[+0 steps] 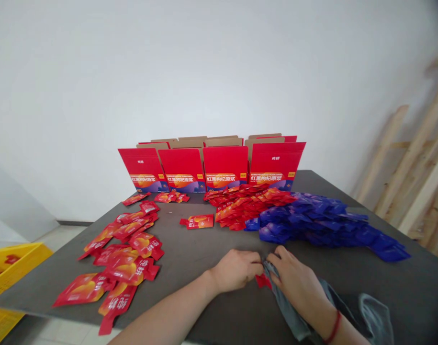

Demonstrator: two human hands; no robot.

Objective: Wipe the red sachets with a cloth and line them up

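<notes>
Head view: nearest me, a grey cloth [288, 314] lies bunched on the dark table [183, 258], trailing off under my right wrist, which wears a red string [334, 327]. My right hand [297, 282] is mostly closed, fingers and thumb gripping the cloth. My left hand [238, 270] meets it with the fingers curled in—whether they pinch the cloth or the red packet [263, 281] I cannot tell. That packet is between my two hands, against the cloth and mostly hidden.

To my left, a loose pile of red pouches [127, 261] spreads toward the table's edge, and past that edge is a yellow crate [25, 255] with some red in it. Ahead of my hands one single pouch [200, 221] lies flat, just beside a big red heap [254, 203]; a blue heap [319, 223] touches it on the right. Behind these stand four red boxes [226, 165] in a row—flaps up, more boxes [224, 142] behind. Farther off, wooden planks [416, 153] lean at the right by a white wall [211, 62].
</notes>
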